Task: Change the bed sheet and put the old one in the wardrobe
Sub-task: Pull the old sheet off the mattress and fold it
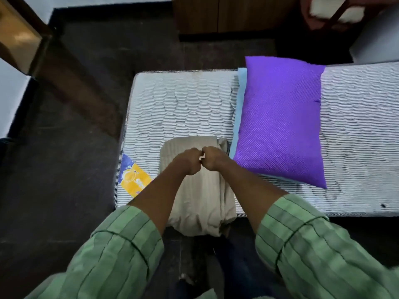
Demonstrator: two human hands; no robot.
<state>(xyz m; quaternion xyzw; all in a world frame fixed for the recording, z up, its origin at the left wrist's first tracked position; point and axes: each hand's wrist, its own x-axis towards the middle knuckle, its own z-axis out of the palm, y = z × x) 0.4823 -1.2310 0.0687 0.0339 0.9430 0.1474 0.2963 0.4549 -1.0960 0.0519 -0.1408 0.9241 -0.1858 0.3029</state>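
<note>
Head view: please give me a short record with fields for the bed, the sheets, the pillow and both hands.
mattress: bare, striped quilting
beige sheet: folded, on the near edge, partly overhanging
purple pillow: lies on a light blue folded cloth
left hand: fist, curled, above the beige sheet
right hand: fist, curled, touching the left hand
held item: cannot tell

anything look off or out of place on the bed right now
The folded beige sheet hangs over the mattress near edge instead of lying fully on it. The mattress is bare, with dark smudges near the purple pillow.
</note>
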